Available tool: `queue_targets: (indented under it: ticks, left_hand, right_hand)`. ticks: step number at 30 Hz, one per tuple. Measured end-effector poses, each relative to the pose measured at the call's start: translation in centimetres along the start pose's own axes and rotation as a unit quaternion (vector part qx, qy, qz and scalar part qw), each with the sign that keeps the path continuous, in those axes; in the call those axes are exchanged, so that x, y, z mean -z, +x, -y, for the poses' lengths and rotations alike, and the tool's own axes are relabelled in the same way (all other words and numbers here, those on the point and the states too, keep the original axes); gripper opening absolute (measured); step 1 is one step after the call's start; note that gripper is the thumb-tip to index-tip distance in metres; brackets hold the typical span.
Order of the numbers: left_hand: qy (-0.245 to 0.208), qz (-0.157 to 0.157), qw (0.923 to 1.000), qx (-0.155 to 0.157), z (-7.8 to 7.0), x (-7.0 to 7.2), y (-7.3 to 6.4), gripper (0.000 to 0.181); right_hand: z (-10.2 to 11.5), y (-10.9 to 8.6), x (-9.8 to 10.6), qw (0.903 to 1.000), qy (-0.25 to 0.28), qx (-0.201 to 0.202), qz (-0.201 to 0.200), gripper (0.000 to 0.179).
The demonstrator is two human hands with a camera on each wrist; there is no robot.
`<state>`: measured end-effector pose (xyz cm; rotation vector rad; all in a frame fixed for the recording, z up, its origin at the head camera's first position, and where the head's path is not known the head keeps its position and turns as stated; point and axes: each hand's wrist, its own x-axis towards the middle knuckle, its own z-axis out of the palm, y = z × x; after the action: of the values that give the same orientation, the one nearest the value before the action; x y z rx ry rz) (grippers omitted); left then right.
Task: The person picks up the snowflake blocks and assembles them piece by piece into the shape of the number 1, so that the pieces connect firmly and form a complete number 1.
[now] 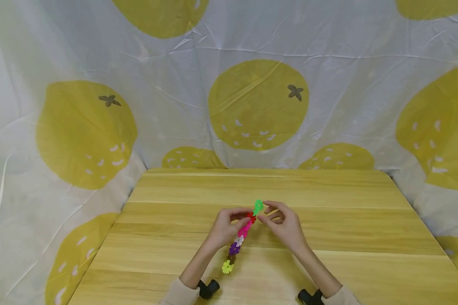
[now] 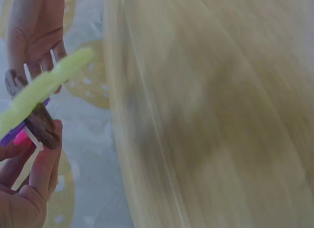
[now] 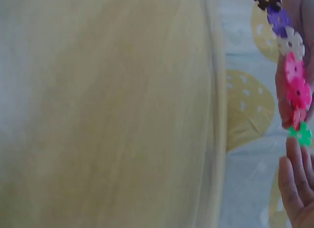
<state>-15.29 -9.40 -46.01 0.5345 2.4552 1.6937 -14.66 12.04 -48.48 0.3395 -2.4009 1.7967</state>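
Observation:
A chain of flower-shaped snap discs (image 1: pixel 234 248) hangs in the air in front of me, slanting from a green end at the top to a yellow end at the bottom. My left hand (image 1: pixel 229 226) pinches it near the red disc (image 1: pixel 252 217), between thumb and fingers. Beside the green disc (image 1: pixel 258 206) is my right hand (image 1: pixel 284 222), thumb and fingers spread apart, fingertips close to it. In the right wrist view, the chain shows brown, purple, white, pink, red and green discs (image 3: pixel 301 134). The yellow disc (image 2: pixel 46 85) looms large and blurred in the left wrist view.
Beneath the hands is a wooden table (image 1: pixel 168 190). A pale curtain with yellow fruit prints (image 1: pixel 257 103) hangs behind it and at both sides. Black wrist mounts (image 1: pixel 209 289) sit by the sleeves.

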Motion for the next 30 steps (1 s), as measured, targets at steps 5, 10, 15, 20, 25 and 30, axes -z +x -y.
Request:
queue_targets:
  ticks: [5, 10, 15, 20, 25, 30]
  left_hand:
    - [-0.025, -0.032, 0.9992, 0.000, 0.1, -0.6, 0.2, 0.028]
    - [-0.049, -0.029, 0.9982, 0.018, 0.0, -1.1, 0.3, 0.037]
    - [-0.058, 0.020, 0.9976, 0.031, 0.4, -1.0, 0.0, 0.052]
    - [-0.085, 0.092, 0.9916, 0.030, 1.1, -0.5, 0.1, 0.064]
    - [-0.119, 0.129, 0.9829, 0.057, 1.8, -0.1, 0.4, 0.071]
    - [-0.102, 0.147, 0.9807, 0.079, 2.2, -0.2, 1.0, 0.078]
  right_hand:
    - [0.6, -0.5, -0.7, 0.9981, 0.025, -0.025, 0.050, 0.063]
    - [0.6, -0.5, -1.0, 0.9968, 0.035, -0.040, 0.060, 0.070]
    - [-0.4, -0.3, -0.6, 0.9940, 0.056, -0.048, 0.081, 0.071]
    - [-1.2, 0.0, 0.1, 0.9880, 0.087, -0.056, 0.115, 0.068]
    - [-1.6, 0.4, 0.5, 0.9851, 0.071, -0.070, 0.140, 0.065]
    - [-1.8, 0.7, 0.8, 0.9819, 0.052, -0.079, 0.164, 0.064]
